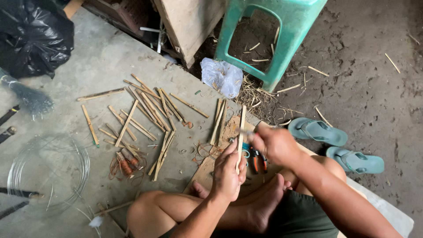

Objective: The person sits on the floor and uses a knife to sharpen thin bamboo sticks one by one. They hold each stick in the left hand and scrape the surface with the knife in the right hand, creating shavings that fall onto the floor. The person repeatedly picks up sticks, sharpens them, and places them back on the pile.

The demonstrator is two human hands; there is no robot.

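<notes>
Head view: your L hand [227, 174] is clenched round a bamboo strip [241, 132], held upright just above your lap. R hand [275, 144] is closed on a small tool at the strip's mid-length; blade too blurred to ID. Keep L grip low, away fr. the tool. Loose sticks [141, 114] lie on the floor left of both hands; pliers [257, 159] beneath them.

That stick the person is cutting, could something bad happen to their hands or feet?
Maybe. The right hand works a small blade against the bamboo stick that the left hand grips, so a slip might nick those fingers. The bare foot lies just under the work, where a dropped blade could land. Bamboo strips lie scattered on the concrete floor, and their edges might give splinters.
</notes>
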